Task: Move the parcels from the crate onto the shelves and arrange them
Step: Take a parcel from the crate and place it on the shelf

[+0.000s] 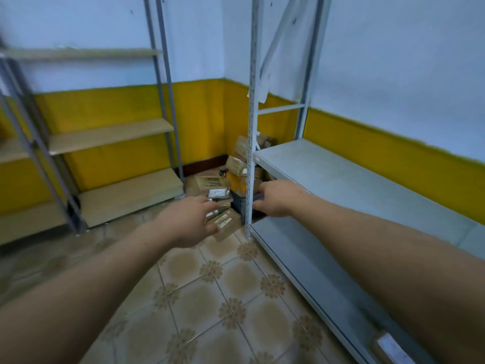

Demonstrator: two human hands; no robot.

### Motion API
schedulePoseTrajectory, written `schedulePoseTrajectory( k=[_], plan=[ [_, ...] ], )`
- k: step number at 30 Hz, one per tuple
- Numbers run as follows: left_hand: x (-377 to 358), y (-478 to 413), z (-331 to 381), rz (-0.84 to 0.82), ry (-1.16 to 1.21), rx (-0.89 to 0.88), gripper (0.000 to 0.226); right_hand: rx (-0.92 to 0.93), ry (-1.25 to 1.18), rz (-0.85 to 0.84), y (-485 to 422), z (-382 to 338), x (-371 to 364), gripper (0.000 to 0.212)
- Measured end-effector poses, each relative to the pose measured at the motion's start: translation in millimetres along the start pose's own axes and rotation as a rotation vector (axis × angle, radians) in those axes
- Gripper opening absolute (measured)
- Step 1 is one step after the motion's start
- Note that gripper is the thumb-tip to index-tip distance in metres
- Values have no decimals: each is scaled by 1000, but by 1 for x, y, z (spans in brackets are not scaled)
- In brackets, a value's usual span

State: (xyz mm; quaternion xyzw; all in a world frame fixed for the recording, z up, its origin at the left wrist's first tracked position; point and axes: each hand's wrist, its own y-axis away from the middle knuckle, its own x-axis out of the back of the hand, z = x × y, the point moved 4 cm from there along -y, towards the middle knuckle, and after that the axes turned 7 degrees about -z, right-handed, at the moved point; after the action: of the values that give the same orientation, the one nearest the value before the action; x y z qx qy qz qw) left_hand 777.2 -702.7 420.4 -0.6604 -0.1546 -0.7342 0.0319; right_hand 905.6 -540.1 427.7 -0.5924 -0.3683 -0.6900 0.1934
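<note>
Your left hand (189, 222), grip spread and empty, hovers over boxy brown cardboard parcels (210, 183); your right hand (275, 200) curls its grip round the dark latticed plastic crate (239, 204), beside grey metal shelves (341, 179) on patterned floor tiles (223, 285).

Bare forearms (393, 248), bare left grip (189, 222) and right grip (278, 199).

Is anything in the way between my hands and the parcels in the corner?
The white perforated metal shelf upright stands between the right hand and the dark plastic crate of brown cardboard parcels; that hand must reach round it. Nothing visible blocks the left hand from the nearest parcels.
</note>
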Motion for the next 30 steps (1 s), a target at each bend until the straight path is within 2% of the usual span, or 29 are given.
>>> schedulePoseTrajectory(
  k=[6,10,13,23,30],
  plan=[
    [28,19,-95,37,-44,111,60,79,32,52,-58,-82,45,61],
    [41,1,-174,77,-71,129,60,101,43,116,-116,-136,64,61],
    [49,-25,-222,45,-49,120,61,96,28,119,-156,-157,73,60],
    [33,-202,-293,-70,-57,46,60,26,65,39,-307,-123,68,58],
    [4,-343,-334,-209,52,113,60,-51,15,-108,-440,-70,42,57]
  ],
)
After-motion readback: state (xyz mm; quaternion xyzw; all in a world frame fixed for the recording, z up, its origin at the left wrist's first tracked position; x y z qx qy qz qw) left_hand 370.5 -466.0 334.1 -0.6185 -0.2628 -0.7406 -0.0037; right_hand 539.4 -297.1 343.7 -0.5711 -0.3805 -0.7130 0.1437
